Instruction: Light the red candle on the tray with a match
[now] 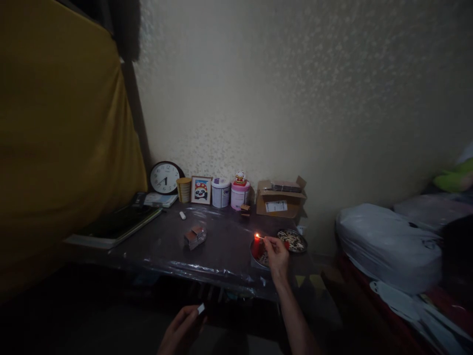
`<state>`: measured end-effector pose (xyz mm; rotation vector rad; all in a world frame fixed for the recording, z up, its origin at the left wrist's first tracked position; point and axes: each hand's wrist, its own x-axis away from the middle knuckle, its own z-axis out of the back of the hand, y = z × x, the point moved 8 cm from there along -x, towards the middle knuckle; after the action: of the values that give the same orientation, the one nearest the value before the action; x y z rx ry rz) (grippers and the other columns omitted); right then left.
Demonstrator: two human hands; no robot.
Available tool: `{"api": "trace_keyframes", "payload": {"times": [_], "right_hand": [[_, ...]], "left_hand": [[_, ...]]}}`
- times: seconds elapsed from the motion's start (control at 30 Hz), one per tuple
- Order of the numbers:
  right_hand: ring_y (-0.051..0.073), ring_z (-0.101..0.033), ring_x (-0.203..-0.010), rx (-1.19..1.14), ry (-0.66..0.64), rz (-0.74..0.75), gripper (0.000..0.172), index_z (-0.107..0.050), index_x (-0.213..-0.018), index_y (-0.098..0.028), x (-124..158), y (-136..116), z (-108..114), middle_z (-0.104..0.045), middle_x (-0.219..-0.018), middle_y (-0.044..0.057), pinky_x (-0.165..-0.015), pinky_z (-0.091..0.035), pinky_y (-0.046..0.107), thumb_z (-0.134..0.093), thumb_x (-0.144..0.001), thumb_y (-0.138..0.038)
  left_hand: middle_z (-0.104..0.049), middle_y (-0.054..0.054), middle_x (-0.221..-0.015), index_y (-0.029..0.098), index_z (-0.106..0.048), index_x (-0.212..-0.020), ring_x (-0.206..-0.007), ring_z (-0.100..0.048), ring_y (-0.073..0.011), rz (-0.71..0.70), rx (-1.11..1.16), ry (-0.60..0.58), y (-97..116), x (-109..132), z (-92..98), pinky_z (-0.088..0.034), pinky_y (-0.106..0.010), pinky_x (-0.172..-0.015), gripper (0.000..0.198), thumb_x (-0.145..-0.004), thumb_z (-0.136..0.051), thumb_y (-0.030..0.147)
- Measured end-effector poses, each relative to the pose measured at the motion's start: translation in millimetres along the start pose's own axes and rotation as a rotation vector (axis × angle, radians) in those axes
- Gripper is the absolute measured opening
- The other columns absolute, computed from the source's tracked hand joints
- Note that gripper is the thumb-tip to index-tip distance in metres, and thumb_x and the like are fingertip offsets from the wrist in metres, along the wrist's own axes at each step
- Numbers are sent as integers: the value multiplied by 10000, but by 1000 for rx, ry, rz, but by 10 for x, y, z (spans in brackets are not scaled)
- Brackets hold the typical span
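A match is pinched between the thumb and fingers of my right hand. Its tip meets a small flame at the top of a red candle. The candle stands upright in a round dish, partly covered by my hand. Low in front of the table, my left hand is closed around a small matchbox, of which only a pale end shows. Just beyond my right hand, a second round dish holds many matchsticks and something red.
Plastic-wrapped small boxes lie mid-table. Along the wall stand a clock, a yellow cup, a framed picture, two tubs and a cardboard box. White bags lie at right; a yellow curtain hangs left.
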<state>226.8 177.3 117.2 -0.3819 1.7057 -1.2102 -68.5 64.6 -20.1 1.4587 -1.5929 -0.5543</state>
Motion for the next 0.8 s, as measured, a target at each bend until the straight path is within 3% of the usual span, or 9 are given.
{"api": "trace_keyframes", "payload": {"times": [0.17, 0.8], "right_hand": [[170, -599, -694, 7, 2, 6, 240, -661, -725, -168, -10, 20, -5, -660, -736, 40, -664, -491, 295, -626, -695, -403], [162, -597, -627, -39, 12, -45, 227, -645, -727, -168, -26, 50, -1, -649, -687, 28, -612, -490, 292, -619, -679, -388]], "left_hand": [[-648, -40, -635, 184, -668, -671, -726, -613, -242, -15, 4, -24, -25, -23, -2, -450, -364, -754, 351, -501, -747, 481], [-678, -39, -666, 190, -692, -692, -734, -611, -206, 22, 34, -57, -16, -15, -10, -447, -285, -689, 298, -528, -770, 426]]}}
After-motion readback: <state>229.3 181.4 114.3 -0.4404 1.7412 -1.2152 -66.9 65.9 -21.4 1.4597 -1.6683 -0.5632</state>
